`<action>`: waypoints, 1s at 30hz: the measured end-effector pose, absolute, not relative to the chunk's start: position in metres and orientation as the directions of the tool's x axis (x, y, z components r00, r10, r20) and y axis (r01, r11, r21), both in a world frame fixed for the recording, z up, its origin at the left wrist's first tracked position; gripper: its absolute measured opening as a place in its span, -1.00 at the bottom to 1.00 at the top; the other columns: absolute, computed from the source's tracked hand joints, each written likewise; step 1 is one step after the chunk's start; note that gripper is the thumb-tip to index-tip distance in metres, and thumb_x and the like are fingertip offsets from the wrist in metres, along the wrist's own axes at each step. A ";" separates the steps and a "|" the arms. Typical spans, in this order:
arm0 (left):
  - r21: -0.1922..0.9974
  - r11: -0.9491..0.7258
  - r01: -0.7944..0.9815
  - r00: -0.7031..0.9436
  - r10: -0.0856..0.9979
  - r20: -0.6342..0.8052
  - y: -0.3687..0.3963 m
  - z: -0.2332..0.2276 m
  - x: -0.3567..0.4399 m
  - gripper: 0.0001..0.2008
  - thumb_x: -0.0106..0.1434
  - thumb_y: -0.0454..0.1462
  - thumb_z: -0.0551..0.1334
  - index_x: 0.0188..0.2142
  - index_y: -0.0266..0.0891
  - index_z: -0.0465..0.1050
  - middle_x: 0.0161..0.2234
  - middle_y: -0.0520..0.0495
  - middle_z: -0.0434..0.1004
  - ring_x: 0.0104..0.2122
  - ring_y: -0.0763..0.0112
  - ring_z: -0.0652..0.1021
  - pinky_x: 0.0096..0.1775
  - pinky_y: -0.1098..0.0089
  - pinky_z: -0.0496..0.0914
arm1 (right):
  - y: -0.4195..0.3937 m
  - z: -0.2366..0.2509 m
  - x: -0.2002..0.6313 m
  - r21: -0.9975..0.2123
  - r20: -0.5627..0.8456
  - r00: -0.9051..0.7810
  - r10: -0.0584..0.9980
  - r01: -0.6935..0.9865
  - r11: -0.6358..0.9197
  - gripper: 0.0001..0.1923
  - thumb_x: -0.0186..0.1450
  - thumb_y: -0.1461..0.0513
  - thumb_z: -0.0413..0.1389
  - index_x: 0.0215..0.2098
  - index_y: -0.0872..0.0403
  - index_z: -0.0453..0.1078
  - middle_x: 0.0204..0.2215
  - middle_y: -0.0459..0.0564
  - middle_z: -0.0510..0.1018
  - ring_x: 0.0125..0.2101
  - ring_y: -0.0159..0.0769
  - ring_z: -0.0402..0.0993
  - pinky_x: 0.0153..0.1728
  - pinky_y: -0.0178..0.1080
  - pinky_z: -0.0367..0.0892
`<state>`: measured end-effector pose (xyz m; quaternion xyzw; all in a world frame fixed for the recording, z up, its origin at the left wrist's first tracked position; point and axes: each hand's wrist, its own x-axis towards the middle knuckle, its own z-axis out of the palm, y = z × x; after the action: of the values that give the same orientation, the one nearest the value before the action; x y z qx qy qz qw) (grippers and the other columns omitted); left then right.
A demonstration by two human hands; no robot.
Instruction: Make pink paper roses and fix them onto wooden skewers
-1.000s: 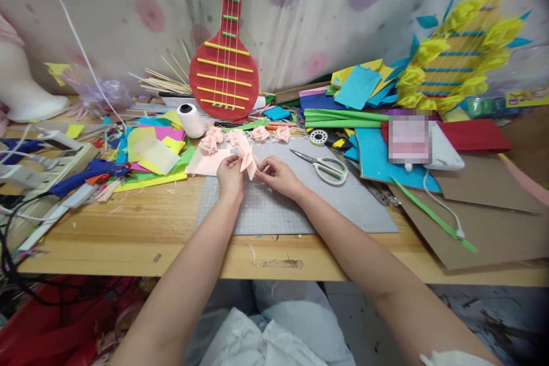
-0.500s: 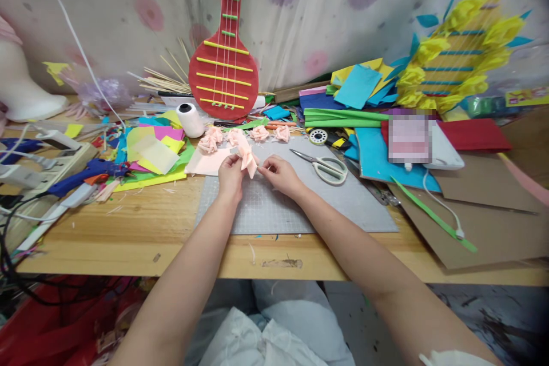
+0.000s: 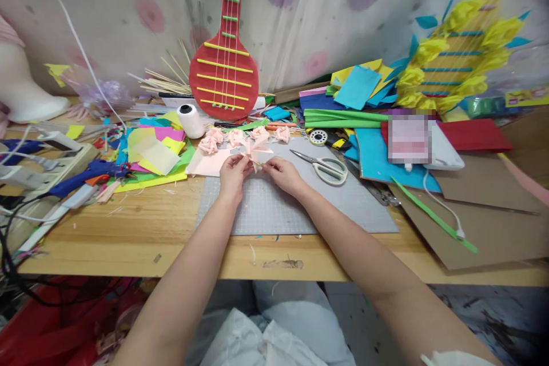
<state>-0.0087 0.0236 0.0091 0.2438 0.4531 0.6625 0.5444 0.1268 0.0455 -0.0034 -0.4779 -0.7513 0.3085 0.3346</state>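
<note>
Over the grey cutting mat [image 3: 274, 211], my left hand [image 3: 234, 177] pinches the base of a pale pink crepe-paper flower [image 3: 256, 152] with pointed, spread petals. The fingers of my right hand [image 3: 282, 175] are closed on the right-hand edge of the same flower; their tips partly cover what they grip. Just behind it lie finished-looking pink paper roses [image 3: 259, 133] in a row. A flat pink paper sheet [image 3: 208, 162] rests left of my left hand. To the right of my right hand lie scissors [image 3: 328, 168], blades pointing left.
A white thread spool [image 3: 190, 122] stands before a red paper lute [image 3: 223, 77]. Coloured paper scraps [image 3: 152, 151], a blue glue gun [image 3: 92, 174] and a power strip [image 3: 71, 166] crowd the left. Brown cardboard [image 3: 480, 229] and a yellow-flowered instrument [image 3: 454, 63] are at right.
The pink flower has turned in my fingers, so its petals now fan out to the upper right instead of standing upright. Both hands have shifted only slightly.
</note>
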 end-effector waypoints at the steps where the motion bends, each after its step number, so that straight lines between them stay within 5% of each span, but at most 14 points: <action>1: 0.865 0.004 -0.501 -0.290 0.941 -0.173 0.024 0.009 -0.009 -0.77 -0.13 -0.33 0.30 -0.46 -0.29 0.28 -0.53 0.02 0.44 -0.51 0.52 0.49 -0.33 0.39 0.40 | 0.045 -0.004 0.127 -0.787 0.211 -0.325 0.922 0.503 0.357 -0.78 0.21 0.23 0.00 -0.53 0.10 0.39 -0.48 -0.06 0.41 -0.37 -0.39 0.31 -0.27 -0.30 0.17; 11: 0.876 0.045 -0.480 -0.294 0.933 -0.209 0.025 0.009 -0.007 -0.80 -0.13 -0.33 0.29 -0.47 -0.33 0.35 -0.53 -0.04 0.47 -0.52 0.47 0.50 -0.34 0.37 0.40 | 0.040 -0.006 0.125 -0.886 0.116 -0.318 0.941 0.395 0.243 -0.83 0.17 0.12 0.00 -0.42 0.06 0.25 -0.47 -0.15 0.39 -0.54 -0.47 0.31 -0.46 -0.34 0.20; 15: 0.890 0.054 -0.453 -0.289 0.935 -0.204 0.025 0.010 -0.005 -0.77 -0.16 -0.30 0.32 -0.47 -0.34 0.36 -0.53 -0.05 0.48 -0.51 0.45 0.51 -0.37 0.37 0.40 | 0.047 -0.011 0.121 -0.955 0.155 -0.239 0.958 0.212 0.208 -0.67 0.04 0.13 0.11 -0.31 0.04 0.10 -0.39 -0.15 0.41 -0.46 -0.47 0.36 -0.41 -0.34 0.25; 20: 0.890 0.047 -0.454 -0.283 0.939 -0.194 0.025 0.009 -0.003 -0.76 -0.19 -0.32 0.33 -0.48 -0.35 0.35 -0.52 -0.04 0.47 -0.50 0.44 0.51 -0.37 0.35 0.41 | 0.050 -0.004 0.121 -0.991 0.119 -0.183 0.976 0.031 0.127 -0.64 -0.04 0.14 0.16 -0.37 0.05 0.09 -0.52 -0.21 0.35 -0.51 -0.48 0.31 -0.43 -0.34 0.24; 26: 0.887 0.037 -0.459 -0.303 0.933 -0.196 0.026 0.008 -0.003 -0.77 -0.18 -0.32 0.32 -0.48 -0.34 0.35 -0.51 -0.06 0.48 -0.48 0.42 0.51 -0.35 0.34 0.40 | 0.046 0.008 0.129 -0.987 0.043 -0.292 0.955 -0.158 -0.004 -0.66 -0.04 0.13 0.18 -0.39 0.04 0.15 -0.50 -0.17 0.39 -0.46 -0.44 0.36 -0.35 -0.30 0.29; 30: 0.884 0.031 -0.467 -0.325 0.923 -0.204 0.026 0.010 -0.002 -0.79 -0.16 -0.33 0.31 -0.48 -0.34 0.35 -0.52 -0.05 0.47 -0.48 0.42 0.51 -0.33 0.32 0.40 | 0.045 0.008 0.130 -0.989 0.094 -0.333 0.938 -0.136 0.051 -0.70 -0.03 0.16 0.17 -0.38 0.06 0.19 -0.43 -0.15 0.42 -0.39 -0.43 0.38 -0.27 -0.28 0.29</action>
<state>-0.0016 0.0256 0.0099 0.2359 0.4834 0.6549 0.5308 0.1296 0.0451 0.0084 -0.3555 -0.5641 0.5901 0.4552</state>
